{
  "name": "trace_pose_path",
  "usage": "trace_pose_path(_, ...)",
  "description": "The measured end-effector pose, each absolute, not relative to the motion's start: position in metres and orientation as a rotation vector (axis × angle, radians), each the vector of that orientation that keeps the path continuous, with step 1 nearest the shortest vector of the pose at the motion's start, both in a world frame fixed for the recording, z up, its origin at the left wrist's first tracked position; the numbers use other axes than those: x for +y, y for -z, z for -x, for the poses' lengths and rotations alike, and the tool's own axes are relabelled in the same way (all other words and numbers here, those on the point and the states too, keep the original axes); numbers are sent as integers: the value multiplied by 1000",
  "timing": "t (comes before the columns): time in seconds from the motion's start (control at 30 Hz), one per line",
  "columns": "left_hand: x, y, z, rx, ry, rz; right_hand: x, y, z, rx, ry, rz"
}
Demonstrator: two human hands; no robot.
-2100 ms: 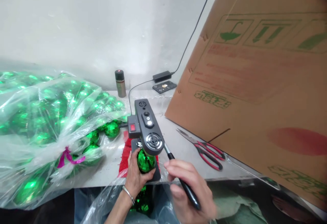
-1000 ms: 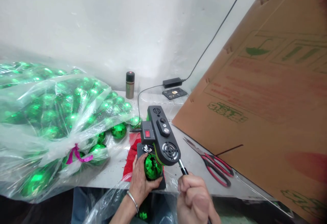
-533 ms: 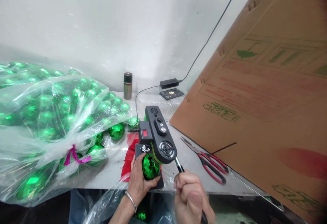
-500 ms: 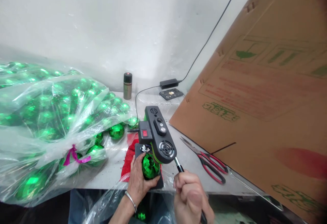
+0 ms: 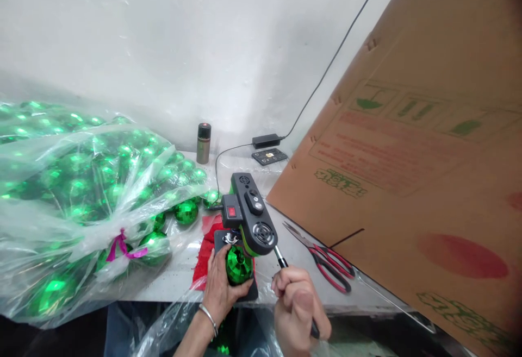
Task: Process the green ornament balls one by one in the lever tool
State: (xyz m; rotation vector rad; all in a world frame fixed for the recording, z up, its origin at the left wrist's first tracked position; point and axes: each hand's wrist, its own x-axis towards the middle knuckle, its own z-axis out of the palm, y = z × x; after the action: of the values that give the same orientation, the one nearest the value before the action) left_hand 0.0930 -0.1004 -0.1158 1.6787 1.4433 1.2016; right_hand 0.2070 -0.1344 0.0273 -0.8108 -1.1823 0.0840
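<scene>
With fingers and thumb curled round it, my left hand (image 5: 222, 286) holds a shiny green faceted ball ornament (image 5: 238, 264). The ball sits against the dark base of a small black machine (image 5: 253, 213) that has round vents and a red switch. My right hand (image 5: 299, 305) is closed round a black-handled lever (image 5: 282, 262) with a metal shaft, which meets the machine's near end. Under the machine lies a red cloth (image 5: 206, 256). How the ball touches the machine is partly hidden by the machine's head.
A clear plastic bag (image 5: 93, 194) of green balls, tied with purple ribbon (image 5: 122, 248), fills the left side. Red-handled scissors (image 5: 326, 262) lie on the right beside a large cardboard box (image 5: 391, 156). Behind stand a can (image 5: 203, 143), a power adapter (image 5: 266, 140) and a phone (image 5: 269, 156).
My view has shifted slightly, moving the box a little in the picture. Both hands keep their holds; my right hand and the lever sit slightly further left.
</scene>
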Motion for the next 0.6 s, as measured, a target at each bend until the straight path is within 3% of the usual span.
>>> trace_pose_path(0.2,-100,119,-95,1451,-1226,-1714,-132,-29,-199,-1149,-63,790)
trace_pose_path(0.4,-96,121,-94,1456,-1254,-1720,-129,-72,-205,-1118,-131,862)
trace_pose_path(0.6,-172,158,-60,1421,-1332,-1747,-132,-80,-209,-1164,-140,910)
